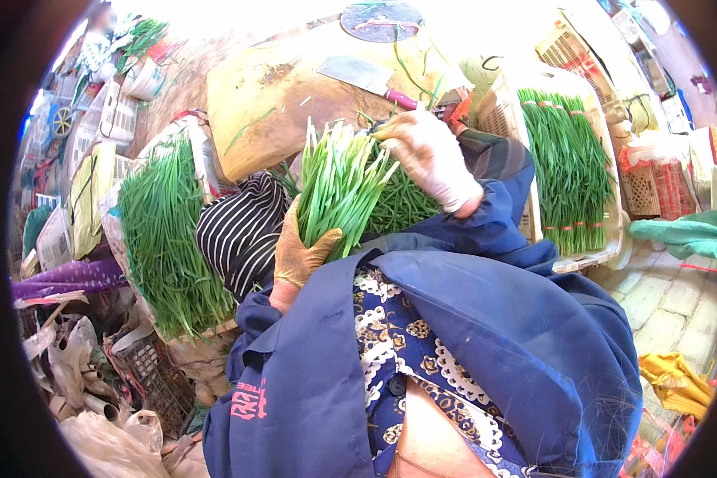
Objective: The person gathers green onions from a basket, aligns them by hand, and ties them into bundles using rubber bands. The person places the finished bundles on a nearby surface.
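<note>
My left hand (303,251), in a stained tan glove, is closed around a bunch of garlic chives (343,185) with pale stem ends upward. My right hand (421,155), in a whitish glove with yellowed fingers, is raised just right of the pale ends, its fingers bent; whether they pinch a stem is not clear. More green chives (403,203) lie below it, partly hidden by my arm. Beyond my hands, a cleaver (358,74) with a dark red handle lies on a worn wooden board (257,107).
Loose chives (170,239) fill a crate at left. At right, a crate (603,239) holds chive bundles tied with red bands. A round dark disc (382,21) is at the board's far edge. Another person (98,51) is at the upper left. Crates and plastic bags stand around.
</note>
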### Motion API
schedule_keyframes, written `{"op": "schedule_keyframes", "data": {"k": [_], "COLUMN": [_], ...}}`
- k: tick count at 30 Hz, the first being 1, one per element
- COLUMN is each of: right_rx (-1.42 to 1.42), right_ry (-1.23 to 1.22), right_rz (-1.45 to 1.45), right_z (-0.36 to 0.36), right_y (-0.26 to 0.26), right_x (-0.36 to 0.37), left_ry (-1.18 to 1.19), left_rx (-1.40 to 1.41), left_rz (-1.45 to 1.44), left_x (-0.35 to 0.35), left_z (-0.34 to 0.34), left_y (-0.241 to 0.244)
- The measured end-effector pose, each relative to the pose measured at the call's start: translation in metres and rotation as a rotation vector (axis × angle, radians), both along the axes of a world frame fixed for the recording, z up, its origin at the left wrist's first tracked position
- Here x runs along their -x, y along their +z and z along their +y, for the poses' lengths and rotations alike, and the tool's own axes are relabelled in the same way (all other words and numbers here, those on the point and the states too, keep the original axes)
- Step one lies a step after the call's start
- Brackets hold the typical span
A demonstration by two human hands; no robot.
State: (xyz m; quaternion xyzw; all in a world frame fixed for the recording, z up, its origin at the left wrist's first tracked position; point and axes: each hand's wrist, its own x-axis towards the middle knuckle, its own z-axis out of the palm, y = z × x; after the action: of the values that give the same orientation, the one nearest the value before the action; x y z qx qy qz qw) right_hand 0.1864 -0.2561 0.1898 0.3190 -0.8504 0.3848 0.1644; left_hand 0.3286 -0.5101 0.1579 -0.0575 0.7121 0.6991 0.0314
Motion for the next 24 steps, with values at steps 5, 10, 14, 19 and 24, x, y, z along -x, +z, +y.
{"op": "schedule_keyframes", "data": {"k": [5, 10, 14, 19, 24], "right_rx": [-0.189, 0.043, 0.120, -0.169, -0.136], "right_ry": [0.177, -0.054, -0.335, -0.355, 0.122], "right_rz": [0.029, -0.453, -0.523, -0.117, -0.095], "right_z": [-0.044, -0.030, 0.026, 0.027, -0.038], "right_y": [-0.019, -0.039, -0.091, -0.034, -0.005], "right_x": [-0.007, 0.009, 0.057, 0.034, 0.000], "left_ry": [-0.076, -0.079, -0.067, -0.009, -0.043], "left_rx": [-0.015, -0.350, -0.354, -0.254, -0.035], "left_rz": [0.046, -0.227, -0.265, -0.168, -0.033], "left_x": [0.001, 0.000, 0.000, 0.001, -0.002], "left_z": [0.002, -0.008, -0.006, -0.003, 0.002], "left_y": [-0.005, -0.004, 0.003, -0.002, -0.007]}}
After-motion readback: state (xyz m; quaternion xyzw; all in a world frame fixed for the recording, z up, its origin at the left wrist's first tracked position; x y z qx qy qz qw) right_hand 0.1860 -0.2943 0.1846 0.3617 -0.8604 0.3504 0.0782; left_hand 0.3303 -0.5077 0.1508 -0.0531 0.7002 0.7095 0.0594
